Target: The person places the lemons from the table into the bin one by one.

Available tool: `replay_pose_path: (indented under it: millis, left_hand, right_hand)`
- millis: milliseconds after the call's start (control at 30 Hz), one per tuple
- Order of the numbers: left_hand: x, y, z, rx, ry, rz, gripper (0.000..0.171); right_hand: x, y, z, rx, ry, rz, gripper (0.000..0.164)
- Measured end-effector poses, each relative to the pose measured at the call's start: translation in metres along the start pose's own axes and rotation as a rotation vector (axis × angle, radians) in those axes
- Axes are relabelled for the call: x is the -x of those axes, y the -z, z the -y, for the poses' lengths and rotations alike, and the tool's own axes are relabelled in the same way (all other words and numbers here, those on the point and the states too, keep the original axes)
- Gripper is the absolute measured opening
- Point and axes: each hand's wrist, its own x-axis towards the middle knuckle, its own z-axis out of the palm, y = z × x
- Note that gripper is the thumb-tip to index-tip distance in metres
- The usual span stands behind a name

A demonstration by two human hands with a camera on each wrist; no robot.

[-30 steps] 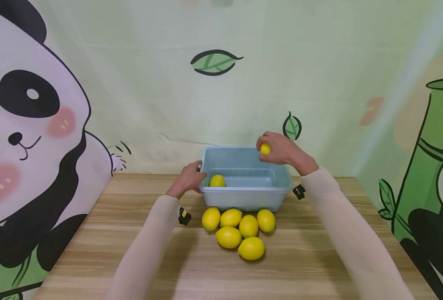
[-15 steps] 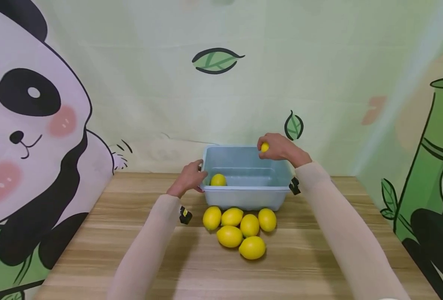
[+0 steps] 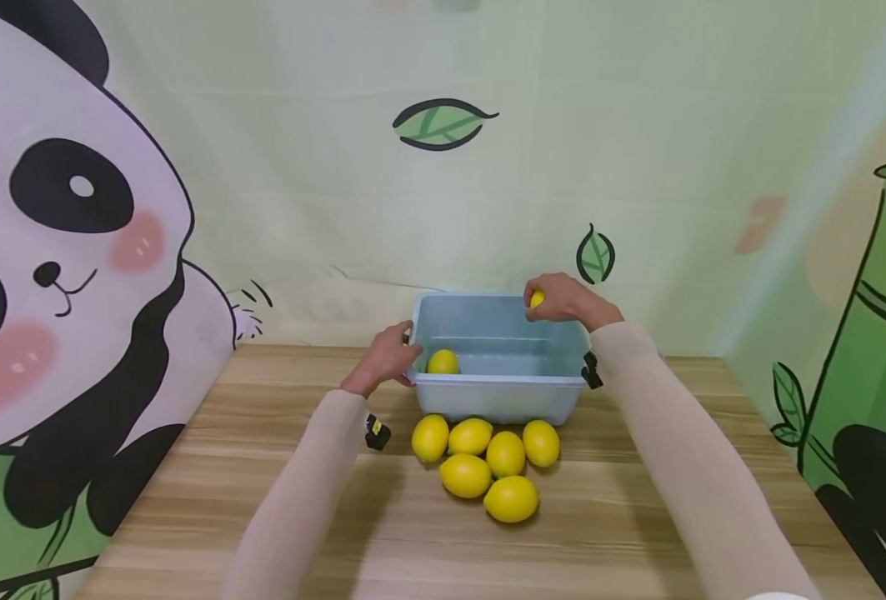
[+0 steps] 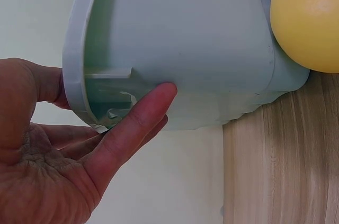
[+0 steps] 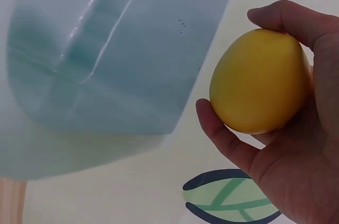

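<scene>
A light-blue plastic bin [image 3: 498,398] stands on the table, with one lemon [image 3: 443,362] inside at its left end. My left hand [image 3: 387,360] grips the bin's left end at the rim [image 4: 74,49], thumb on one side and fingers on the other. Over the back right part of the bin, my right hand [image 3: 566,298] holds another lemon [image 5: 262,81] between thumb and fingers. Several lemons [image 3: 466,476] lie in a cluster right in front of the bin.
The wood-grain table [image 3: 277,467] ends at a pale green backdrop [image 3: 322,167] printed with pandas, leaves and bamboo. The backdrop rises close behind the bin. Black wrist devices [image 3: 377,432] sit at both sleeves.
The whole view has shifted slightly, moving the scene a little to the right. My right hand still holds its lemon over the bin, and my left hand stays on the rim.
</scene>
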Motion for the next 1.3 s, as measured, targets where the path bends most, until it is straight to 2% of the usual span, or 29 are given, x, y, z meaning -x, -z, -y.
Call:
replay_pose_path:
  millis: [367, 567, 933, 1300]
  left_hand:
    - [0.0, 0.0, -0.002, -0.005, 0.0, 0.006, 0.058]
    - [-0.001, -0.001, -0.002, -0.004, -0.003, 0.003, 0.056]
    - [-0.001, 0.0, -0.001, 0.003, -0.008, -0.006, 0.054]
    - [0.0, 0.001, 0.0, 0.008, -0.003, 0.002, 0.055]
  right_hand:
    - [-0.009, -0.005, -0.005, 0.011, -0.02, 0.02, 0.021]
    - [-0.01, -0.01, -0.004, -0.022, -0.043, 0.048, 0.025]
    - [-0.009, -0.01, -0.002, -0.035, -0.022, 0.063, 0.033]
    - [-0.001, -0.006, 0.003, -0.008, 0.041, 0.01, 0.037]
